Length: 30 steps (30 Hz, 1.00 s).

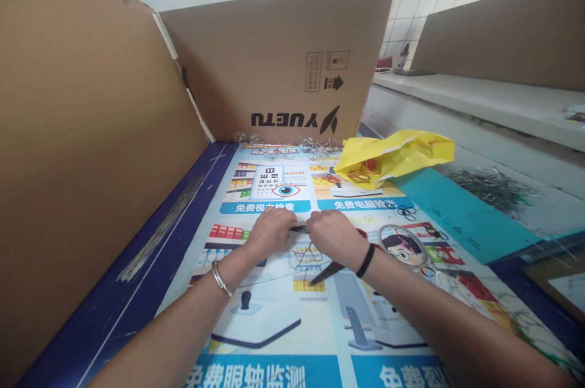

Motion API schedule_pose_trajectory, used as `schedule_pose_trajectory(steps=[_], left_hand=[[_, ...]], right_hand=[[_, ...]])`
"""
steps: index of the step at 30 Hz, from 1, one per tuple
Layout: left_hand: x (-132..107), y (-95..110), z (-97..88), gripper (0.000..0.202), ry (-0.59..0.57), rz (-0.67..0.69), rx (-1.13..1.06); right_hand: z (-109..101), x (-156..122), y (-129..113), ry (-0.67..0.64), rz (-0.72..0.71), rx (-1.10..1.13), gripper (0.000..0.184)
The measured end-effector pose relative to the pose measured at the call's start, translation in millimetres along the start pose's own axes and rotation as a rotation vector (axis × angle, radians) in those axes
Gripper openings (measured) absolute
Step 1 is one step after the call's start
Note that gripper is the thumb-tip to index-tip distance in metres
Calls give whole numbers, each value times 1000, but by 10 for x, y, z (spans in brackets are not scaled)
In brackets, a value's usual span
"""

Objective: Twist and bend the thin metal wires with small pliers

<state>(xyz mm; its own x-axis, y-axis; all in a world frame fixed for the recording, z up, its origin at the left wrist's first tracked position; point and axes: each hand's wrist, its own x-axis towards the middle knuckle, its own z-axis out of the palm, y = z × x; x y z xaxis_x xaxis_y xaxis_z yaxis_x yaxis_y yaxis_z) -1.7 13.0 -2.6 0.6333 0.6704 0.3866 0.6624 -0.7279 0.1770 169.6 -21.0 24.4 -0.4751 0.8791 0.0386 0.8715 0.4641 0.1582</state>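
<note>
My left hand (273,231) and my right hand (333,237) meet above the printed sheet, both with fingers closed in a pinch. Thin wire (301,257) runs in loose loops just beneath the fingertips and seems to be held by both hands. A small dark pointed piece (299,229) shows between them; its kind is unclear. Scissors (326,273) with dark blades and a red handle lie under my right hand and wrist, partly hidden. The fingertips of my right hand are turned away from view.
A yellow bag (397,153) lies open on the sheet (269,321), near a teal board (461,217). Cut wire bundles lie at left (159,232) and right (493,190). Small dark loops (404,211) and a round ring (426,257) are at right. Cardboard walls (274,59) stand behind and left.
</note>
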Motion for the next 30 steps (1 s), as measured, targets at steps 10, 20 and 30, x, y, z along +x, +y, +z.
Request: schedule_pose_trajectory(steps=[10,20,30], left_hand=[[-5,-10,6,16,4,1,-26],[-29,-133,-4,16,101,-129,-128],[-39,-263,6,15,194,-276,-60]], right_hand=[[9,0,-5,-11,6,14,17],[-202,-26,294,86,68,6,18],[-207,-54,412,-18,76,-49,18]])
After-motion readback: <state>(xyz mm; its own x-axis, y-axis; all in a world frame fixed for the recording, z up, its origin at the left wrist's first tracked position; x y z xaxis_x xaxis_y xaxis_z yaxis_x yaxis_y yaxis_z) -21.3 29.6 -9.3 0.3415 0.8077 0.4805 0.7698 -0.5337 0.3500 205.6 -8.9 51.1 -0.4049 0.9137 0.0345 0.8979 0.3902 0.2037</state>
